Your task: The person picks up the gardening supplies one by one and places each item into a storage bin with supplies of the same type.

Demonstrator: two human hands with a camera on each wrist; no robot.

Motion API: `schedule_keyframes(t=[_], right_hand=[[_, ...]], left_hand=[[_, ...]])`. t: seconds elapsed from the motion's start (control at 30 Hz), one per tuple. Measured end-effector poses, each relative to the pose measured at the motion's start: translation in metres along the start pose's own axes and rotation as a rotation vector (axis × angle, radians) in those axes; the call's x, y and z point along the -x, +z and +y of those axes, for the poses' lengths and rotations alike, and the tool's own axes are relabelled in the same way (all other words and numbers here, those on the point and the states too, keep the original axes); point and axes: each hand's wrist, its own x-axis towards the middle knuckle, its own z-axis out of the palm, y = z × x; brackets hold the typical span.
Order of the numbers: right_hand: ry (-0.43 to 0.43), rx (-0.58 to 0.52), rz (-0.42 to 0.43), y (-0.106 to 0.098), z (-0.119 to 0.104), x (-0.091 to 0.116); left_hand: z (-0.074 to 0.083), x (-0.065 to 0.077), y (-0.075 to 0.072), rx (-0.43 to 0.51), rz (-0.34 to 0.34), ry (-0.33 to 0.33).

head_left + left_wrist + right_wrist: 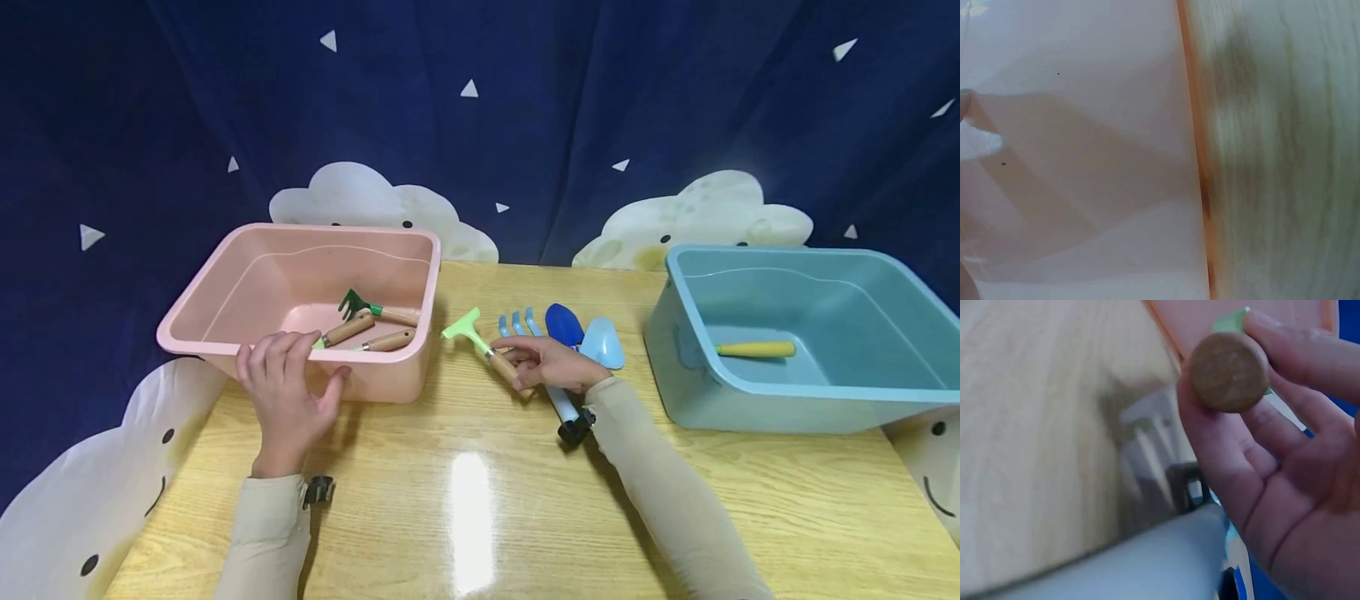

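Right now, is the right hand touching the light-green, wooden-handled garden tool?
Touching. The right wrist view shows the right hand pinching the tool's round wooden handle from both sides.

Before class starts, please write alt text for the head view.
A person's right hand holds a green-headed garden tool by its wooden handle; the left hand grips the near rim of a pink tub containing more tools. Blue tools lie on the wooden table between this tub and a blue tub.
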Motion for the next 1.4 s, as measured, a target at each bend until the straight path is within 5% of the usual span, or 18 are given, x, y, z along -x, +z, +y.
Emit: schedule_keyframes(t=[0.33,0.57,1.03,1.4], right_hand=[[-0.069,-0.171,0.126,-0.011,-0.013,0.004],[-0.105,-0.242,0.125,-0.014,-0.019,0.004],[-0.164,-0.195,0.081,-0.027,-0.055,-0.003],[-0.151,-0.221,0.111,-0.041,-0.059,0.007]], left_hand=[[0.001,-0.001,-0.001,-0.007,0.002,0.004],[0.000,0.000,-0.001,-0.006,-0.002,0.007],[-0.001,0.001,0.000,0.002,-0.012,0.007],[-0.001,0.001,0.000,-0.001,-0.013,0.005]])
